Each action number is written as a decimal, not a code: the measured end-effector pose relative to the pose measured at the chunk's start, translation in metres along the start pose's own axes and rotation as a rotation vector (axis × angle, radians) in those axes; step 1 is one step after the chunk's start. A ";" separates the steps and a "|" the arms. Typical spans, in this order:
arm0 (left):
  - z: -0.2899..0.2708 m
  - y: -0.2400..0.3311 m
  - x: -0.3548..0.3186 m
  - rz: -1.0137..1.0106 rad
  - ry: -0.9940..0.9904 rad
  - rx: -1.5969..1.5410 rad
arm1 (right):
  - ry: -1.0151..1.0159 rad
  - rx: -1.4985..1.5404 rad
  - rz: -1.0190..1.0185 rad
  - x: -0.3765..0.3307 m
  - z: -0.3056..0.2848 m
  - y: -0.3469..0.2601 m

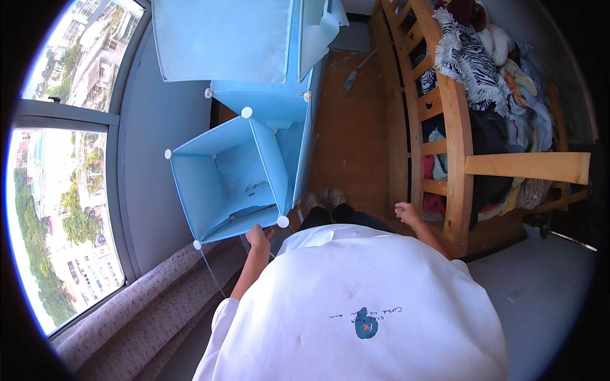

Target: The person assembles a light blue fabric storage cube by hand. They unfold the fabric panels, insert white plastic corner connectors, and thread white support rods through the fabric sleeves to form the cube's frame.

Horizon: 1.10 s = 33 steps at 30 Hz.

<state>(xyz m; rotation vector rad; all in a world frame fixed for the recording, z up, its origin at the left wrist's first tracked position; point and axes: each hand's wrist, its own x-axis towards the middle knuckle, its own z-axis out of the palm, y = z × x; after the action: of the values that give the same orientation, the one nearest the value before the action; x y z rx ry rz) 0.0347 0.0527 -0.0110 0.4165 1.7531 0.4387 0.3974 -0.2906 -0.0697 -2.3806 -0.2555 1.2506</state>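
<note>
A light blue cube storage unit [194, 185] made of plastic panels with white round connectors [283, 221] stands at the left. Its top compartment faces up toward me, with a panel dividing it from the part beside it. At the near lower edge of this compartment, my left hand [259, 237] is closed on the blue panel edge; part of its fingers is hidden. My right hand [407, 214] hangs at my right side, apart from the wooden bed frame, its fingers curled and nothing visible in them.
Farther off, a blue door panel [222, 39] belongs to the same unit. A wooden bunk bed [459, 127] piled with clothes [502, 82] runs along the right. Windows [60, 222] and a floral curtain [127, 330] line the left. Brown floor [352, 133] lies between.
</note>
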 end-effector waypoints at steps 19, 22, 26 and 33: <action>-0.003 -0.008 0.001 0.077 0.006 0.022 | -0.090 0.031 -0.003 -0.010 -0.012 -0.030; 0.000 -0.005 -0.005 0.108 -0.035 0.017 | -0.088 0.006 0.008 -0.008 -0.010 -0.028; -0.003 -0.001 -0.008 0.040 -0.073 0.037 | -0.065 -0.175 -0.074 0.012 -0.001 -0.002; -0.006 -0.007 0.006 0.017 -0.061 -0.003 | -0.023 -0.118 -0.093 -0.017 -0.004 -0.043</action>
<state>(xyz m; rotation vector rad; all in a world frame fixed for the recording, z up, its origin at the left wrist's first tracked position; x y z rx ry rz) 0.0270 0.0489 -0.0180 0.4392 1.6911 0.4364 0.3926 -0.2595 -0.0358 -2.4236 -0.4529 1.2517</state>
